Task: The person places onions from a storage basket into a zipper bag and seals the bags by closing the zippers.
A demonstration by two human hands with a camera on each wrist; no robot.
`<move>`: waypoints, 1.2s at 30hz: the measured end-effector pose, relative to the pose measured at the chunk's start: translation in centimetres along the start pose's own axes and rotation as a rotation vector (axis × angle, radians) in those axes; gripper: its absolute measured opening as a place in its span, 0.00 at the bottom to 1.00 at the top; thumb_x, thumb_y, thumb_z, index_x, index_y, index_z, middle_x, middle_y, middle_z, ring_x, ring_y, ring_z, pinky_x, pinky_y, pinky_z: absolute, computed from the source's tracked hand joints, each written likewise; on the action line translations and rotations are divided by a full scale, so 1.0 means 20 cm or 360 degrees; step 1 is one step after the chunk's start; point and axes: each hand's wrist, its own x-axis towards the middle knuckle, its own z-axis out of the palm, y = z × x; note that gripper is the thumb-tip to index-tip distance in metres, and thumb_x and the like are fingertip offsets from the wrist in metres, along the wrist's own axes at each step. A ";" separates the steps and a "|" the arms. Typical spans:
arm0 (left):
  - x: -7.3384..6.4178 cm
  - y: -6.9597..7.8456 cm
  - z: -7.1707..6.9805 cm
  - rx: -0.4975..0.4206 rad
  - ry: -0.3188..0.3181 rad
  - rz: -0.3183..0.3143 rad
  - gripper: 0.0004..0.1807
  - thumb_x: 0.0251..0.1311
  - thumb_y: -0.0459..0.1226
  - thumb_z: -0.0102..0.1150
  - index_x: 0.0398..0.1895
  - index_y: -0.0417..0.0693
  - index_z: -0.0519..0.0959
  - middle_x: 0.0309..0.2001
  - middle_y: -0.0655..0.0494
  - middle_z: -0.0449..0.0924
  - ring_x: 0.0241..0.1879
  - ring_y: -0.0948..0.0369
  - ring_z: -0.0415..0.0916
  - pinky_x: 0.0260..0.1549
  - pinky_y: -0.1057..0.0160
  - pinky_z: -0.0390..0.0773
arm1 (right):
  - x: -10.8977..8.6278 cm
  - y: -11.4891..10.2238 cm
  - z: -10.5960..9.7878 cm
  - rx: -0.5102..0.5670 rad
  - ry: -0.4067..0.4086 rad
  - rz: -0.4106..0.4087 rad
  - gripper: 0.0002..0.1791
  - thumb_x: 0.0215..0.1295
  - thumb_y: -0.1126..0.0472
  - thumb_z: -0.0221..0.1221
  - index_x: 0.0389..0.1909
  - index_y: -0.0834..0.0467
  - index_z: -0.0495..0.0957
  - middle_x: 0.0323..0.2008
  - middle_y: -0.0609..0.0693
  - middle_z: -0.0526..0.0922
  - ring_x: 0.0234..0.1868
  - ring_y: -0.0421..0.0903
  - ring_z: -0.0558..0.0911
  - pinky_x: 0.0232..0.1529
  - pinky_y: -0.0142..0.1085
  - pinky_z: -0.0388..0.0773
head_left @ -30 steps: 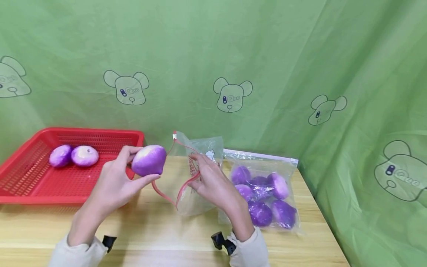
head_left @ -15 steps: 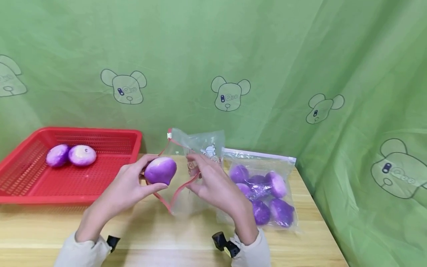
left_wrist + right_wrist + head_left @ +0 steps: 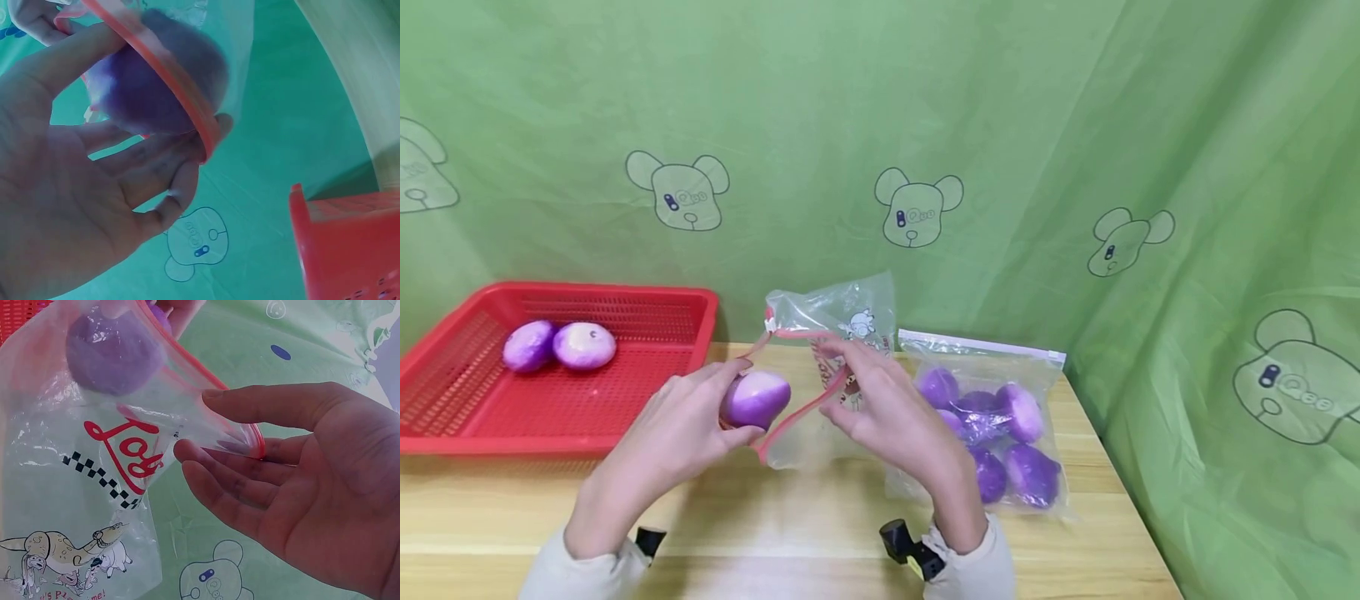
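Observation:
A purple-and-white onion (image 3: 758, 398) is gripped between the thumb and fingers of my left hand (image 3: 673, 429), at the open mouth of a clear bag (image 3: 867, 302) with a red zip edge. In the left wrist view the red zip edge (image 3: 178, 87) crosses in front of the onion (image 3: 150, 94), part of which is inside the mouth. My right hand (image 3: 898, 408) holds the bag's right side. Seen from the right wrist, thumb and fingers pinch the red edge, and the onion (image 3: 115, 356) shows through the printed plastic.
At the left stands a red slotted basket (image 3: 602, 290) with two onions (image 3: 584, 346) in it. A second clear bag (image 3: 985, 343) with a white slide strip lies at the right, holding several onions (image 3: 1032, 475). A green curtain (image 3: 805, 108) hangs behind the wooden table (image 3: 790, 542).
My left hand has carried the onion right and slightly down into the bag's mouth. The bag's red edge has tipped and shifted a little left, still held by my right hand.

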 end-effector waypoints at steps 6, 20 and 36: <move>0.00 0.02 -0.01 0.0058 -0.0058 -0.0033 0.47 0.46 0.44 0.78 0.71 0.46 0.68 0.54 0.49 0.80 0.19 0.72 0.67 0.27 0.63 0.71 | -0.02 0.00 0.00 -0.0038 -0.0029 0.0051 0.39 0.59 0.64 0.69 0.71 0.56 0.65 0.66 0.49 0.74 0.60 0.46 0.77 0.63 0.38 0.72; 0.04 0.00 -0.01 -0.0110 0.0318 0.0191 0.22 0.57 0.38 0.70 0.54 0.41 0.78 0.48 0.51 0.80 0.30 0.65 0.75 0.35 0.58 0.79 | -0.01 0.00 0.01 -0.0140 0.0016 0.0082 0.37 0.60 0.65 0.68 0.69 0.60 0.66 0.65 0.53 0.74 0.60 0.49 0.78 0.62 0.38 0.73; 0.08 -0.38 0.06 -0.0212 0.0598 -0.0091 0.13 0.62 0.29 0.61 0.50 0.36 0.78 0.51 0.40 0.76 0.53 0.43 0.72 0.52 0.43 0.70 | 0.01 0.01 0.02 -0.0179 0.0005 0.0081 0.36 0.62 0.63 0.66 0.70 0.61 0.65 0.65 0.52 0.74 0.59 0.47 0.77 0.62 0.37 0.74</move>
